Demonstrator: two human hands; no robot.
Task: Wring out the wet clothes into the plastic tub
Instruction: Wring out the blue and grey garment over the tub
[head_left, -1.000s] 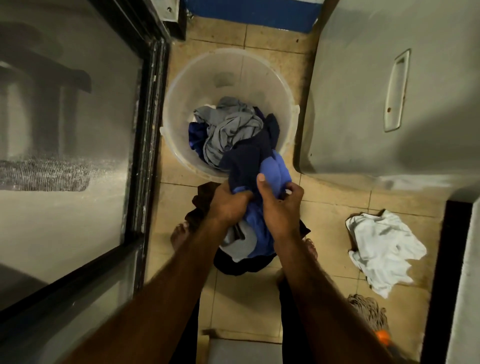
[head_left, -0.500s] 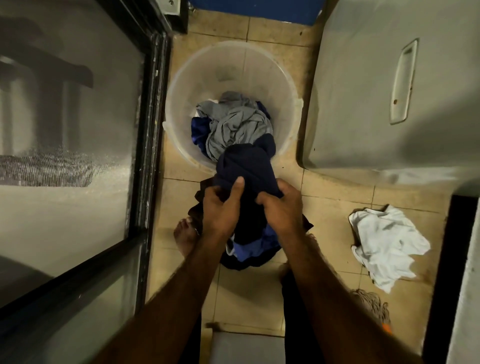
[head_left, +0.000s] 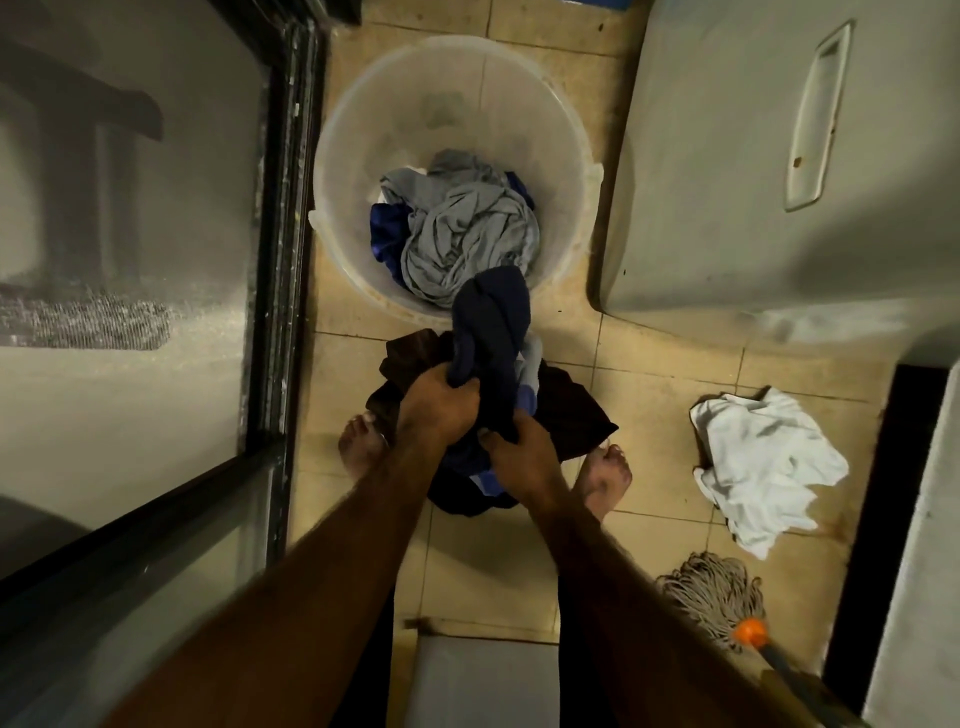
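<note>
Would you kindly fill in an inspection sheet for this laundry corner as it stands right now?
Surface: tiled floor, beige, stained around the tub.
Job's things: plastic tub stands on the floor and holds grey and blue clothes; a twisted navy garment is held up, its top end over the tub's near rim.
Clutter: white cloth crumpled on the floor; mop head beside it; dark clothes heaped by the bare feet.
Grippers: left hand and right hand both grip the navy garment, fingers curled.
Cables: nothing seen.
Surroundings: glass door on the left; grey appliance on the right.
</note>
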